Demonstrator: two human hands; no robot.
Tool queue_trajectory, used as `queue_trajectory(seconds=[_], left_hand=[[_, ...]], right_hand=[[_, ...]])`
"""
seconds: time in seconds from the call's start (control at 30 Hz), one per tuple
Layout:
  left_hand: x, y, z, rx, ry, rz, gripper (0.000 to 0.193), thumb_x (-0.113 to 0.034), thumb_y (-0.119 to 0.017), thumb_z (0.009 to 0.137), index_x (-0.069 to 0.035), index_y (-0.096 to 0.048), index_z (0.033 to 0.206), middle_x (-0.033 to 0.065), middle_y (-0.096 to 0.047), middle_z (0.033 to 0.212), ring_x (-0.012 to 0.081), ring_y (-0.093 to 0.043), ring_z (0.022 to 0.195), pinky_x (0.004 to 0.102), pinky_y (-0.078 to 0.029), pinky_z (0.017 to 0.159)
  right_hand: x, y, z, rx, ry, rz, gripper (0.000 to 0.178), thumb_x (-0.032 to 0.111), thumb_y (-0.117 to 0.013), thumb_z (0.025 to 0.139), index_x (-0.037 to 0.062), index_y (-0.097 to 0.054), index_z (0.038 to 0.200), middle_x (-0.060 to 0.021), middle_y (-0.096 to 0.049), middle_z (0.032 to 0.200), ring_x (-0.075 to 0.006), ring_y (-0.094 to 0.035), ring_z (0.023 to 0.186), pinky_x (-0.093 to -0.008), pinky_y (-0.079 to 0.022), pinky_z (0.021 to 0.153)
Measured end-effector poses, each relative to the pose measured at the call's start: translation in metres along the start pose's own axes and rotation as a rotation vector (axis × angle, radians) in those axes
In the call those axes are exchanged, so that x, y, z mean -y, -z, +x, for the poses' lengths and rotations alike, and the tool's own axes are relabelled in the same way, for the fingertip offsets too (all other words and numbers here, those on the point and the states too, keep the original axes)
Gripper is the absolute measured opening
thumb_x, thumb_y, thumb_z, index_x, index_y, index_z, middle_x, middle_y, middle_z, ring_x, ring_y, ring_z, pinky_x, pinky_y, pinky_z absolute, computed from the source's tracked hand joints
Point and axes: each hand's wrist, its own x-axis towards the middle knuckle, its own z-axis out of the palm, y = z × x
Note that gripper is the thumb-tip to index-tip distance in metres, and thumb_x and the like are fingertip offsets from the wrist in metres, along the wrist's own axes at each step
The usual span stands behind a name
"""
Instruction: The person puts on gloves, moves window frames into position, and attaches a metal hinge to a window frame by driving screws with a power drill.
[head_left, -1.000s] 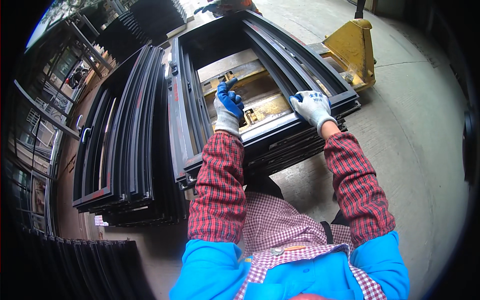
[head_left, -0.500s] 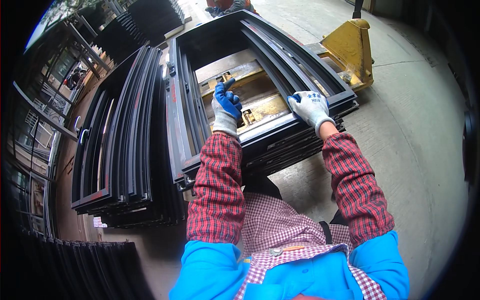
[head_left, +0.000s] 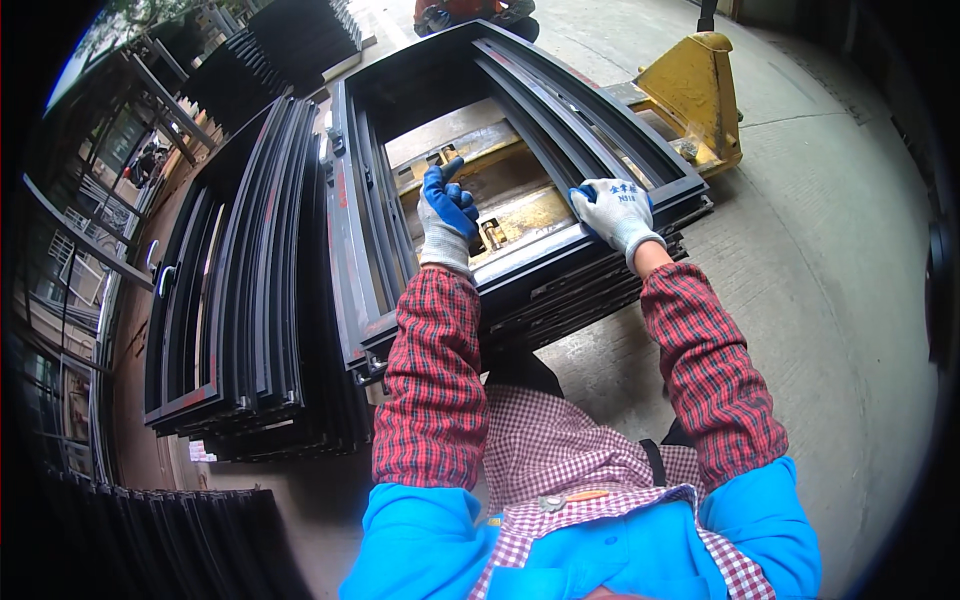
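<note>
A stack of dark metal door or window frames [head_left: 365,235] lies in front of me on a yellow pallet truck [head_left: 690,95]. My right hand [head_left: 615,212], in a white and blue glove, is closed over the near bar of the top frame, toward its right corner. My left hand [head_left: 447,215], gloved the same way, is over the frame's opening, just past the near bar. Its index finger points outward and the other fingers are loosely bent, with nothing visible in them. Whether the left wrist touches the bar is hard to tell.
Another stack of dark frames [head_left: 225,290] stands close on the left. More dark metal pieces [head_left: 180,530] are at the lower left, and further stacks [head_left: 300,45] at the back. Beyond the far end a person in orange [head_left: 470,12] is low down. Concrete floor [head_left: 800,270] extends right.
The person at the far end has come further into view. Both my hands keep nearly the same places on and over the frame; the view has shifted slightly.
</note>
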Motion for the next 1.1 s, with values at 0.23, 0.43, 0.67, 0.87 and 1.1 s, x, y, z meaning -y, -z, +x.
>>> queue_trajectory(seconds=[0.23,0.43,0.67,0.87,1.1], left_hand=[[-0.002,-0.001,-0.005,0.044,-0.038,0.028,0.036,-0.036,-0.047,0.094,-0.007,-0.065,0.106,-0.0076,-0.031,0.048,0.0039,-0.024,0.038,0.0177,-0.020,0.034],[-0.002,-0.011,-0.032,0.248,-0.523,1.231,0.039,-0.043,-0.056,0.088,-0.008,-0.065,0.105,0.0039,-0.064,0.072,0.0119,-0.059,0.061,0.0230,-0.044,0.052],[-0.060,0.000,-0.126,0.833,-0.584,2.404,0.042,-0.041,-0.071,0.072,-0.005,-0.065,0.094,0.0099,-0.067,0.080,0.0288,-0.065,0.071,0.0355,-0.049,0.071],[-0.073,0.044,-0.119,0.757,-0.506,2.279,0.042,-0.040,-0.075,0.066,-0.004,-0.061,0.083,0.0096,-0.064,0.075,0.0278,-0.062,0.067,0.0356,-0.048,0.069],[-0.063,0.049,-0.097,0.836,-0.395,2.272,0.043,-0.040,-0.077,0.064,-0.003,-0.060,0.081,0.0087,-0.061,0.074,0.0258,-0.060,0.062,0.0331,-0.048,0.062]], right_hand=[[-0.003,-0.003,0.003,0.000,-0.019,0.011,0.043,0.044,-0.042,0.086,0.0103,-0.069,0.091,-0.0097,-0.069,0.092,-0.0286,-0.065,0.082,-0.0383,-0.049,0.075],[-0.006,-0.013,0.010,-0.014,0.015,0.032,0.046,0.046,-0.038,0.089,0.0108,-0.069,0.089,-0.0081,-0.069,0.094,-0.0276,-0.064,0.085,-0.0409,-0.046,0.075],[-0.022,-0.002,0.007,0.064,0.182,0.049,0.047,0.050,-0.043,0.088,0.0116,-0.069,0.097,-0.0102,-0.068,0.097,-0.0284,-0.064,0.087,-0.0390,-0.048,0.079],[-0.071,0.024,0.017,0.239,0.684,-0.026,0.051,0.048,-0.063,0.080,0.0118,-0.062,0.116,-0.0101,-0.065,0.105,-0.0262,-0.064,0.090,-0.0352,-0.049,0.084],[-0.090,0.014,0.034,0.243,0.857,-0.113,0.056,0.035,-0.077,0.066,0.0099,-0.058,0.112,-0.0081,-0.063,0.099,-0.0249,-0.062,0.087,-0.0331,-0.047,0.080]])
